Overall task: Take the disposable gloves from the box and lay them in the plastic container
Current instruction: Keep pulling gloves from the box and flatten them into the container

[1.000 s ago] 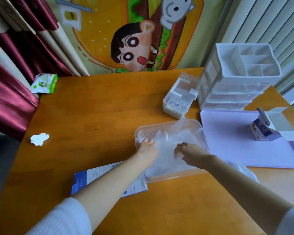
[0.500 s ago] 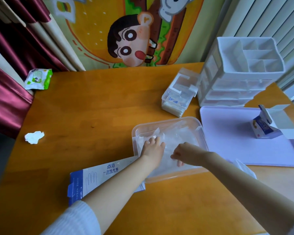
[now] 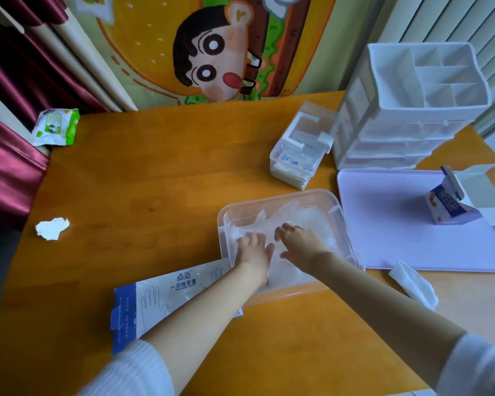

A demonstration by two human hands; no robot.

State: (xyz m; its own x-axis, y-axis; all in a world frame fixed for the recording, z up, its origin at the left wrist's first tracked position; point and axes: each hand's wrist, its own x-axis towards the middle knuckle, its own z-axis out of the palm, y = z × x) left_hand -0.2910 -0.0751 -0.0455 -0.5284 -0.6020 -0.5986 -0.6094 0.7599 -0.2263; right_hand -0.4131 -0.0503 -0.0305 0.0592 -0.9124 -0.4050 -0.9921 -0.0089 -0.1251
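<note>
Orange wooden desk (image 3: 155,181) set against a cartoon wall hanging (image 3: 212,52), with a dark red curtain (image 3: 12,81) at the left. Right of centre, an open-topped clear plastic container (image 3: 283,195), just left of a lilac tray (image 3: 397,238). Inside the container, thin translucent disposable gloves (image 3: 297,215), crumpled in a loose heap over most of its floor. Left grip (image 3: 255,252) spread flat, palm down, pressing on the gloves at the near left side of the container. Right grip (image 3: 300,244) just beside it, fingers bent with the tips down on the gloves. Blurred there, so impossible to tell whether pinching the film or only touching it. White knitted sleeves on both forearms at the bottom edge. Flattened blue-and-white glove box (image 3: 160,298) lying on the desk at the container's near left corner, partly under the left forearm. On the tray, a small opened carton (image 3: 446,207) with its flaps up. Behind the tray, a white drawer organiser (image 3: 412,110) with divided top compartments, and a small clear box (image 3: 300,150) just left of it. Near the tray's front edge, a white crumpled piece (image 3: 415,284). Far left, a green-and-white wipes pack (image 3: 55,127) and, nearer, a ball of white paper (image 3: 52,228).
</note>
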